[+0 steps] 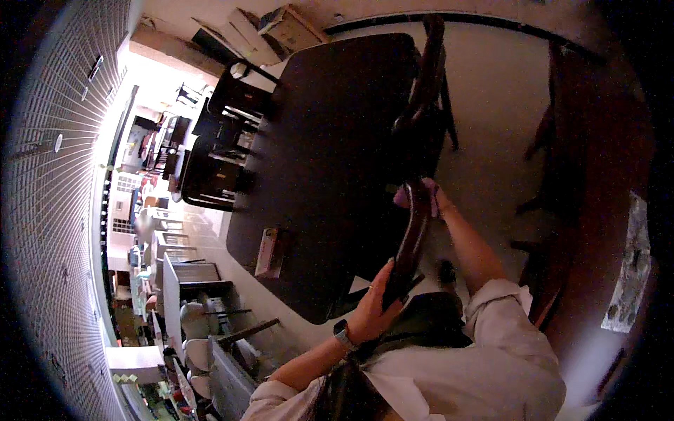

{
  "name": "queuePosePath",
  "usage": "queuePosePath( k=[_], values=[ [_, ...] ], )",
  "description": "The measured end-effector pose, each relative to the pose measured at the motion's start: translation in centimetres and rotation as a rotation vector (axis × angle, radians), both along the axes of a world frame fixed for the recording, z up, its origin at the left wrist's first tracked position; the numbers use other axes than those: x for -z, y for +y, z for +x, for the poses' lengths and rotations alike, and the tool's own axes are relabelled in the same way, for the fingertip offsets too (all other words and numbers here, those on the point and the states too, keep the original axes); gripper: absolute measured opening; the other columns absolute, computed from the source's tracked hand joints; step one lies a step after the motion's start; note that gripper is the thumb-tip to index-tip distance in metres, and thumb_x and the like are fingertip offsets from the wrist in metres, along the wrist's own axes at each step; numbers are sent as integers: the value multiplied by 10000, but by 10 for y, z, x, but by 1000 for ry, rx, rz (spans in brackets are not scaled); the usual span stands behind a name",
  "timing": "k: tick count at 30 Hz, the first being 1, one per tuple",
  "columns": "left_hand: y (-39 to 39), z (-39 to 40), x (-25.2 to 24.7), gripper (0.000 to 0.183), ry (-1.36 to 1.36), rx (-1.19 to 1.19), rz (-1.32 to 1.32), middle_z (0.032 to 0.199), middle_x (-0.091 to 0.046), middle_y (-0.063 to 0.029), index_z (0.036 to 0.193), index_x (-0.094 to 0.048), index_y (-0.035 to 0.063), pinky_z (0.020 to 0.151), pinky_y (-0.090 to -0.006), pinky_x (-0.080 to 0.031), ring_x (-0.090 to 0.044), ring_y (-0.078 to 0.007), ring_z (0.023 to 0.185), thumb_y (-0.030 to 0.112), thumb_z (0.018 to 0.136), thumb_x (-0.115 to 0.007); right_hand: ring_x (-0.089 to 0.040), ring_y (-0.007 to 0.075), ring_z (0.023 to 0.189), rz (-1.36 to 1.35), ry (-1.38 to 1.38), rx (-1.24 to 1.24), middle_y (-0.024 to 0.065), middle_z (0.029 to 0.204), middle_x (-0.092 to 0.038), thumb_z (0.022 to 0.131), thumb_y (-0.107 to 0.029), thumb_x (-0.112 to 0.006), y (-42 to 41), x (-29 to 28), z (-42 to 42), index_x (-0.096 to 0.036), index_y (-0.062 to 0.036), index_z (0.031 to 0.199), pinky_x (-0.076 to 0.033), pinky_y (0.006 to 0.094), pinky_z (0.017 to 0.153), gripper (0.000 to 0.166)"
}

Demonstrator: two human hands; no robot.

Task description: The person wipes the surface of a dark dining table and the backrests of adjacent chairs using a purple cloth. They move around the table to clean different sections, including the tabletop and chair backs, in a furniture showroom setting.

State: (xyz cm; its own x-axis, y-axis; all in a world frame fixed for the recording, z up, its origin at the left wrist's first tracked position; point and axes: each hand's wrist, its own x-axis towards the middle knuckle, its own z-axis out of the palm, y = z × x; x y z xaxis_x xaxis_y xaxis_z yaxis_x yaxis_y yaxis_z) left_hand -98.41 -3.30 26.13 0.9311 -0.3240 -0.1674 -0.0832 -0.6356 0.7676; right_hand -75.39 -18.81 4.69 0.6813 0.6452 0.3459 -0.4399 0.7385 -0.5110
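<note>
A dark, glossy curved chair back rail (413, 231) stands at the edge of a dark table (326, 158). Around its lower end in the picture is my left hand (376, 305), with a ring and a wristwatch (341, 332); some of the fingers are hidden. My right hand (429, 194) is at the rail's other end, with a pink cloth (403, 197) held against it. The cloth shows on both sides of the rail, and the rail hides part of that hand.
Another dark curved chair back (429, 68) stands farther along the table. A small box (270, 252) lies on the tabletop. Dark chairs (216, 173) line the far side; cardboard boxes (292, 29) are behind. A dark wooden bench or seat (590, 173) is at right.
</note>
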Motion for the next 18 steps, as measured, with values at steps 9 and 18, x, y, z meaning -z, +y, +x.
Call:
queuePosePath(
  k=[9, 18],
  values=[
    [-9, 12, -6, 716, 90, 11, -19, 1457, -266, -166, 1437, -162, 41, 1056, -347, -289, -334, -299, 1311, 40, 843, -562, -584, 222, 990, -397, 683, 368, 67, 1132, -600, 956, -315, -371, 8, 156, -5, -529, -61, 1212, -484, 367, 839, 393],
    [-3, 0, 4, 721, 147, -72, -134, 1466, -246, -168, 1436, -161, 36, 1071, -351, -270, -299, -286, 1333, 7, 835, -558, -582, 167, 787, -166, 484, 686, 81, 937, -643, 860, -338, -496, 11, -118, -39, -622, -18, 983, -470, 296, 709, 365]
  ],
)
